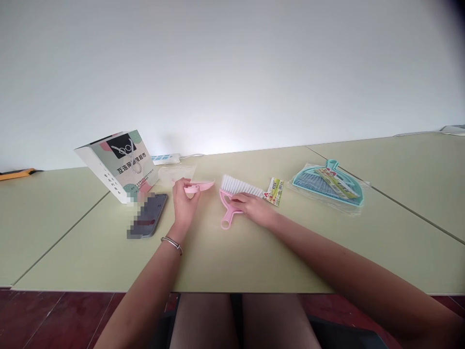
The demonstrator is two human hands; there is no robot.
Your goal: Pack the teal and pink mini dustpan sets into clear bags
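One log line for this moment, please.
left hand: holding pink piece | right hand: touching white-bristled pink brush | right side: bagged teal dustpan | left side: phone, paper bag

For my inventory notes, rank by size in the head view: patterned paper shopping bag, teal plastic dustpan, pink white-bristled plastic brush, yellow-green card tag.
1. Shopping bag
2. Teal dustpan
3. Brush
4. Tag

Soft, even light brightens the wall; the upper right corner darkens.

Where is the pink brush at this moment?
In the head view, the pink brush lies near the middle, partly under the right hand and left of the label card.
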